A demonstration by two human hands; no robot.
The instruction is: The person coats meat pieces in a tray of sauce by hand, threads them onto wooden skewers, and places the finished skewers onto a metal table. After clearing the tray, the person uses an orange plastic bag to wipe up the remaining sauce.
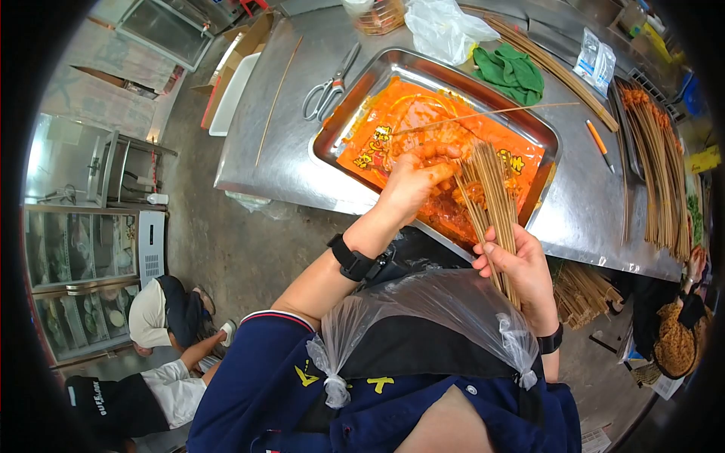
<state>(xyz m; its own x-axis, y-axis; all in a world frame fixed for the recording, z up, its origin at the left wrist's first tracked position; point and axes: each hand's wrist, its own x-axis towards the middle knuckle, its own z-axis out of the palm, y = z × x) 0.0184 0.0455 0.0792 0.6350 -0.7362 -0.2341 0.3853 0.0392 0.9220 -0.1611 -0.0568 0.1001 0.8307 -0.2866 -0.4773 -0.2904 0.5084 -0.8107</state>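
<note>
My right hand [519, 266] is wrapped round a bundle of thin bamboo skewers [495, 189], their upper ends over the metal tray [445, 66]. In the tray lies an orange-red printed bag or sheet [362, 155] smeared with sauce, with sauced pieces of food [449, 121] on it. Sauce coats the fingers of my left hand [419, 177]. These are curled together beside the bundle's upper left side, and what they pinch is hard to make out. One long loose skewer [521, 109] spans the tray and its far rim.
Around the tray are scissors [331, 87], a green cloth [510, 73], a white plastic bag [449, 32] and an orange pen [600, 146]. Many skewers with food [653, 151] fill another tray at right. Two people [140, 400] are low at left; another person's hand [695, 264] shows at right.
</note>
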